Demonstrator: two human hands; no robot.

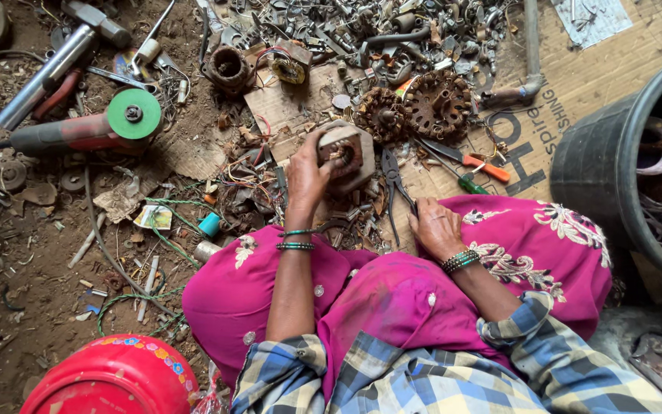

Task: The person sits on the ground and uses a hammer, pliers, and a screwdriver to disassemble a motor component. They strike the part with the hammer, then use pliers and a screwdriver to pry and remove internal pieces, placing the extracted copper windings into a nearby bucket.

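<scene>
My left hand grips a small rusty motor block with a round opening in its face, held upright on the cardboard. My right hand rests lower on the cardboard, fingers curled over the handles of dark pliers that lie with their jaws pointing away from me. Both wrists wear green bangles. Two rusty round motor cores lie just beyond the block. My knees, in pink cloth, sit right below both hands.
An angle grinder with a green disc lies at left. A black tub of copper scrap stands at right, a red round container at lower left. Screwdrivers, loose wires and a heap of metal scrap cover the ground ahead.
</scene>
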